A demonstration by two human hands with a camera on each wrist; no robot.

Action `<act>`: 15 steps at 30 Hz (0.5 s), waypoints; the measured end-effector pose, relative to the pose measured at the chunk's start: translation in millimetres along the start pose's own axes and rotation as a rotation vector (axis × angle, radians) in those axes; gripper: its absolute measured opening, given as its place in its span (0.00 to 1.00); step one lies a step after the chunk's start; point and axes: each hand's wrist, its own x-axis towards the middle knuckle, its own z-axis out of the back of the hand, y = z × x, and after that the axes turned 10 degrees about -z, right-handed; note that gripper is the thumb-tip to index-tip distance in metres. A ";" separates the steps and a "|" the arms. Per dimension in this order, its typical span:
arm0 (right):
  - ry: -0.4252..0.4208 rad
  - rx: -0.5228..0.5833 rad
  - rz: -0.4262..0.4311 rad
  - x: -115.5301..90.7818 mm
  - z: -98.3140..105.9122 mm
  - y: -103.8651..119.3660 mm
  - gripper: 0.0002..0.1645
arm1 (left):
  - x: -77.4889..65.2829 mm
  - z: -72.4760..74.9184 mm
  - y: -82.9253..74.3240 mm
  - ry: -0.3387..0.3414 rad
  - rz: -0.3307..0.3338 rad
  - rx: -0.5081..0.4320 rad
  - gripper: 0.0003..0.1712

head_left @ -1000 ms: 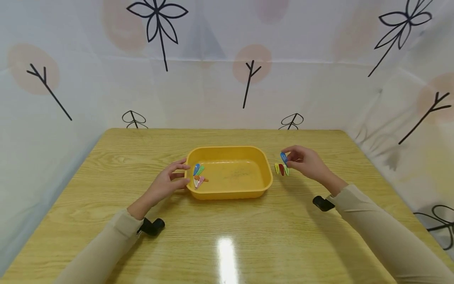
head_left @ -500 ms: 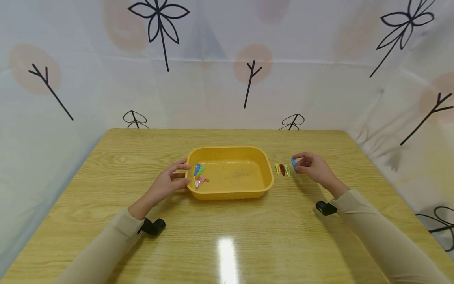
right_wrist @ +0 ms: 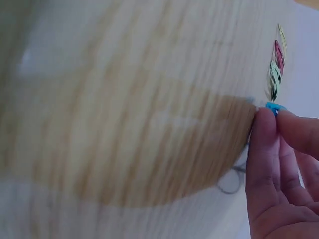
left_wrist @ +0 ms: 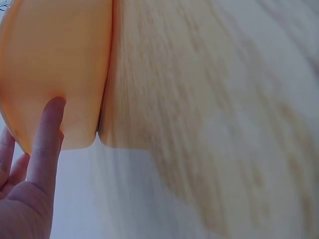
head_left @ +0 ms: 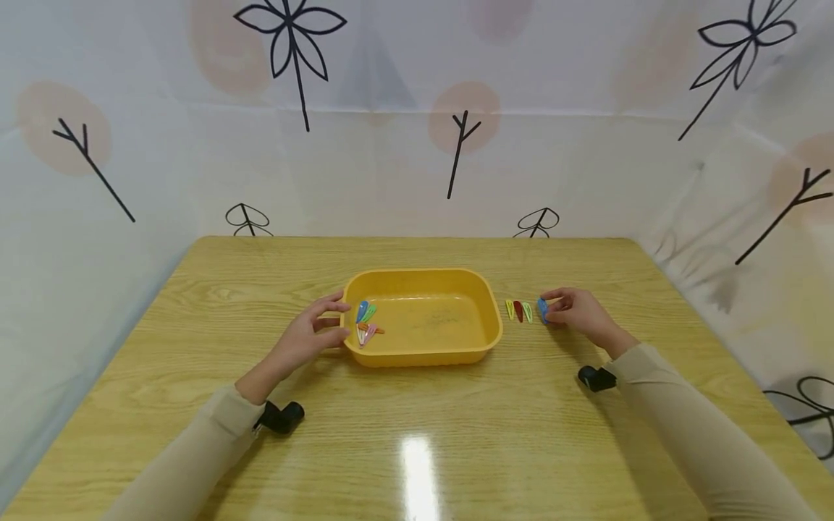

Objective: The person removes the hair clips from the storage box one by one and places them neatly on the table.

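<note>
A yellow tray [head_left: 420,357] stands on the table with several hair clips at its left end: a blue clip [head_left: 362,311], a green clip [head_left: 370,313], a pink clip [head_left: 368,333], and orange and white ones. My left hand [head_left: 311,329] touches the tray's left end, fingers spread; in the left wrist view one straight finger [left_wrist: 47,142] rests against its wall. Right of the tray, my right hand [head_left: 580,315] pinches a blue hair clip [head_left: 543,310] between thumb and fingers, at the table surface. Its lower part is hidden by the fingertips.
Beside the tray lie a yellow clip [head_left: 510,310], a red clip [head_left: 518,311] and a light green clip [head_left: 527,312] in a row. The wooden table [head_left: 417,412] reaches back to a patterned cloth [head_left: 391,166].
My right hand has carried the blue clip rightward and then down, past the light green clip to the row's right end. My left hand has stayed at the tray.
</note>
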 end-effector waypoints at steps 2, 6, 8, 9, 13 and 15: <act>0.014 -0.004 -0.015 1.5 0.3 -1.1 0.24 | 0.0 -0.3 -0.3 0.002 -0.002 -0.003 0.26; 0.026 -0.056 -0.022 4.5 1.8 -2.9 0.25 | -0.2 -0.8 -0.9 0.003 -0.001 -0.006 0.26; 0.035 -0.080 -0.029 5.9 3.0 -2.5 0.25 | -0.3 -0.7 -0.7 0.003 0.000 -0.007 0.26; 0.047 -0.083 -0.030 6.4 3.5 -1.7 0.25 | -0.2 -0.5 -0.2 0.003 -0.002 -0.007 0.26; 0.094 -0.050 -0.064 7.5 4.4 2.5 0.26 | -0.2 0.4 1.6 0.006 -0.009 -0.016 0.27; 0.106 -0.042 -0.071 8.1 4.1 3.7 0.26 | -0.3 0.8 2.2 0.008 -0.011 -0.020 0.27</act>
